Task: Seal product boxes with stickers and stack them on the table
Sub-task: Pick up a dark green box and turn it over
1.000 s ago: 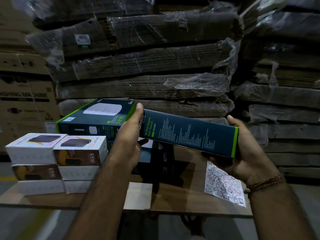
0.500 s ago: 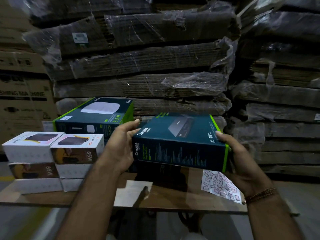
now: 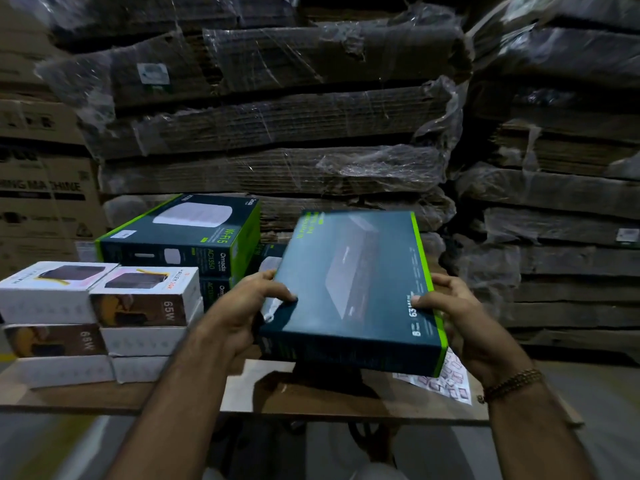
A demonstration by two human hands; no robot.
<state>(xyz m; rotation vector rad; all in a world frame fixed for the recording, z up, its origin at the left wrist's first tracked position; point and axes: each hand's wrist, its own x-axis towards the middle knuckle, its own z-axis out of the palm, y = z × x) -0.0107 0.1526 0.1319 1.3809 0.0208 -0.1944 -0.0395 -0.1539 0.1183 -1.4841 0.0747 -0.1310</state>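
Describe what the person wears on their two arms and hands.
Both forearms are bare, with no sleeves in view. The left hand and its wrist carry nothing: no glove, watch or band shows. The right hand is ungloved too, but its wrist wears a brown beaded bracelet wrapped in a couple of strands. No rings can be made out on either hand in this dim light.

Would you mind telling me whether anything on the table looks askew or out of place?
Only the sticker sheet: it hangs over the table's front edge, partly hidden under the dark box held in both hands. The stacked boxes look tidy.
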